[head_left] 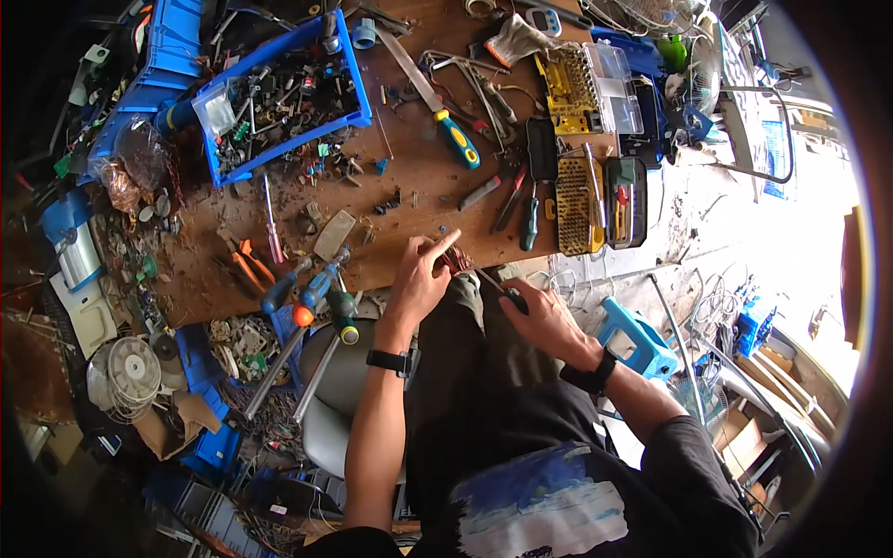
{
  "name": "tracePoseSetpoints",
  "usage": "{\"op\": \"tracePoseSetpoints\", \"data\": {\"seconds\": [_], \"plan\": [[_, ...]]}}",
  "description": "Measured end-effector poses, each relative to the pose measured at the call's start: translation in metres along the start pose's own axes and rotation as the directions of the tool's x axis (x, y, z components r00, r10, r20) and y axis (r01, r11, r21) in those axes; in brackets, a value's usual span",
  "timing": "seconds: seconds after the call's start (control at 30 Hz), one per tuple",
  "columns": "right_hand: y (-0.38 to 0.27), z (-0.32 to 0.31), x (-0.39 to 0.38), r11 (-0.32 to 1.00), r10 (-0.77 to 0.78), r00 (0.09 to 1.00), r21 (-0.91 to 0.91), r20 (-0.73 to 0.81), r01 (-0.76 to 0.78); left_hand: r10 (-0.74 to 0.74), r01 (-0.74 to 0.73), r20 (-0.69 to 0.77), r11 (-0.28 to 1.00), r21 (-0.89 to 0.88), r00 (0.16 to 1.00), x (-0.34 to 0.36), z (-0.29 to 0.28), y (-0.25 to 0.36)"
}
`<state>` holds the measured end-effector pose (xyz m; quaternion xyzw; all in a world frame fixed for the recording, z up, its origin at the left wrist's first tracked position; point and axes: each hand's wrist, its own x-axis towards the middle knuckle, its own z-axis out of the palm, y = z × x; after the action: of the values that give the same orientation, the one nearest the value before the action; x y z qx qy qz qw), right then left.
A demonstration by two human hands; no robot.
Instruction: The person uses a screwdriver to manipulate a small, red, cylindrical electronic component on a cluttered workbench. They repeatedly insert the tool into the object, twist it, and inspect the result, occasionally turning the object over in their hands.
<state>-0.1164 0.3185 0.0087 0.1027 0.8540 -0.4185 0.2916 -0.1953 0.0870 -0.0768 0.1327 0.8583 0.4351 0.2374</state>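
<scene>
At the near edge of the workbench, my left hand [423, 284] is closed around a small part with reddish, copper-looking strands [456, 259]; its exact kind is hard to make out. The index finger points away over it. My right hand [546, 324] grips a screwdriver [514, 299] by its dark handle. The thin metal shaft runs up and left to the part, and its tip is hidden there. Both hands are just above my lap. Beyond them on the wood lie a teal-handled screwdriver [530, 223] and dark pliers [509, 200].
A blue tray [365, 79] of mixed small parts is at the back left of the workbench [409, 251]. Yellow bit sets [579, 214] line its right end. Orange-handled pliers [246, 265] and several screwdrivers lie left. A grey stool [335, 409] and a blue stool [637, 344] stand below.
</scene>
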Motion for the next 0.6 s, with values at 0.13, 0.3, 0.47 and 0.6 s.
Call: {"op": "tracePoseSetpoints", "data": {"seconds": [0.13,0.3,0.47,0.6], "plan": [[0.006,-0.001,-0.005,1.0,0.012,1.0,0.01,0.003,-0.012,0.003,-0.003,0.074,1.0,-0.001,0.997,0.005,-0.007,-0.003],[0.011,-0.002,-0.006,1.0,-0.016,1.0,0.021,-0.025,0.017,-0.208,0.175,-0.202,0.97,-0.17,0.957,0.0,0.016,-0.026],[0.004,0.003,0.005,0.992,-0.123,0.988,0.014,-0.089,0.124,-0.333,0.272,-0.164,0.911,-0.31,0.929,-0.004,0.029,-0.02],[-0.004,0.007,0.024,0.978,-0.206,0.972,-0.019,-0.116,0.205,-0.27,0.204,-0.278,0.948,-0.246,0.922,-0.005,0.032,-0.028]]}}
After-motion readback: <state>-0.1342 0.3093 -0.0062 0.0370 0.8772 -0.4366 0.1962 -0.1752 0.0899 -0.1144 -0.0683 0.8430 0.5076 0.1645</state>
